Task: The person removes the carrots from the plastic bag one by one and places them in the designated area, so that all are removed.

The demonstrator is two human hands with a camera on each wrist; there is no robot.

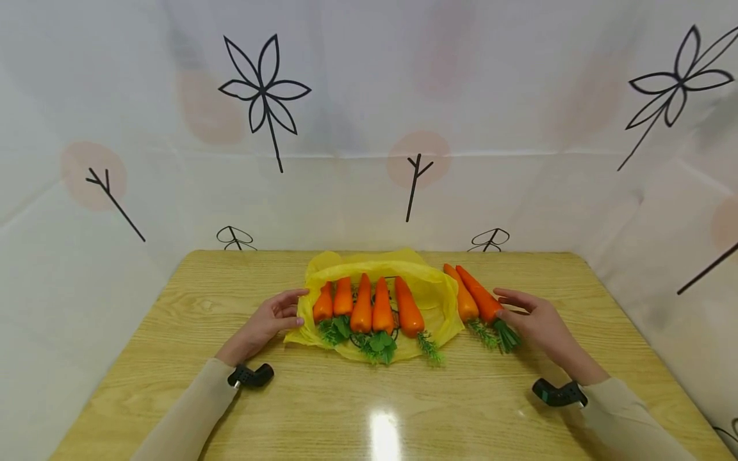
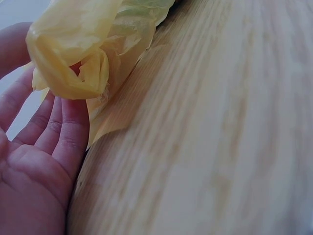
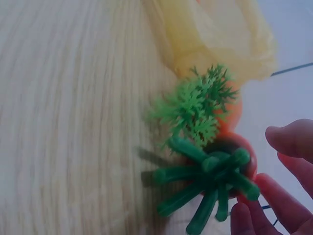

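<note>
On the table lies a yellow plastic bag (image 1: 438, 307), its mouth spread toward me. Several orange toy carrots (image 1: 361, 312) with green leafy tops sit side by side in it. My left hand (image 1: 277, 317) is at the bag's left edge, its fingers against the crumpled rim (image 2: 73, 63) and fairly straight. Just right of the bag lie two more carrots, one with feathery leaves (image 3: 195, 105) and one with thick green stems (image 3: 210, 178). My right hand (image 1: 536, 323) is spread beside the outer carrot (image 1: 478, 294), fingertips at its side. Contact there is hard to tell.
The wood-grain table (image 1: 323, 410) has its far edge just behind the bag. A white cloth (image 1: 357, 128) with flower drawings hangs behind and at both sides. Each wrist wears a small black camera (image 1: 250, 376).
</note>
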